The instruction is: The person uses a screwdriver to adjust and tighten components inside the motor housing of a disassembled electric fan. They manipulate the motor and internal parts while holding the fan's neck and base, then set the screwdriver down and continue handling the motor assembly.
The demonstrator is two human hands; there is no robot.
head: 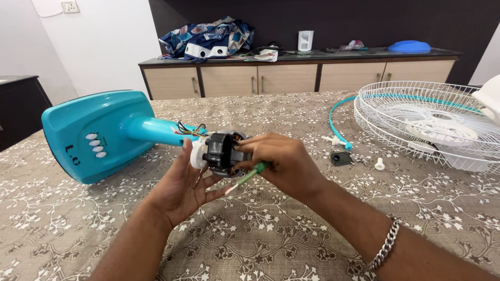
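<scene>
The left hand [179, 190] is cupping the fan motor [221, 153] from below, fingers half curled around it. The right hand [284, 164] is pinching the motor and a green-handled screwdriver [247, 177] together. Keeping the motor steady beside the teal fan base [99, 132] seems wise, so the wires [190, 129] aren't strained.

Our right hand [284, 164] covers the far side of the fan motor [221, 152], so we cannot tell how its grip meets the casing there. The green screwdriver [247, 177] disappears into that fist. The wire fan guard [424, 122] and a white part [489, 96] are cut off at the right edge. The small pieces [341, 157] beside the guard are too small to identify.
</scene>
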